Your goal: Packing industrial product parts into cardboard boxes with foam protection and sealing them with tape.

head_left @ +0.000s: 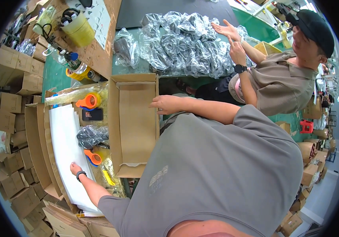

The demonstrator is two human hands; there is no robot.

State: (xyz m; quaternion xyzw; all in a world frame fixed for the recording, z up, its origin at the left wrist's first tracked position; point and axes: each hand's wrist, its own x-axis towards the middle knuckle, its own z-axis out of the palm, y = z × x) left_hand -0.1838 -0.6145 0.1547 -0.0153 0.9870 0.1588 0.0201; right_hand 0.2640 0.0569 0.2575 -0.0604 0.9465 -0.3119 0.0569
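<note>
Looking down through the head camera, you are seeing mostly the grey shirt (224, 173) of a person standing right in front of you, and no forearm of your own is clearly coming in from the lower edge, so I cannot tell how your own hands are set. That person's arms are spreading wide apart. One hand (168, 104) is resting with loose fingers on the side flap of an open cardboard box (134, 122), which is lying in the middle of the desk. The other hand (75, 168), with a dark band at the wrist, is pressing flat on a stack of white sheets (64, 142) along the desk's near left edge. Between box and sheets, two orange tape dispensers (90, 101) are lying, with a black bagged bundle (91, 135) beside the nearer one. At the far edge of the desk a heap of clear plastic bags (181, 43) is piling up. A second person in a dark cap (315, 25) is reaching both hands (228, 31) into that heap from the right side. Flat brown cartons (11, 118) are stacking up off the desk's left edge.
</note>
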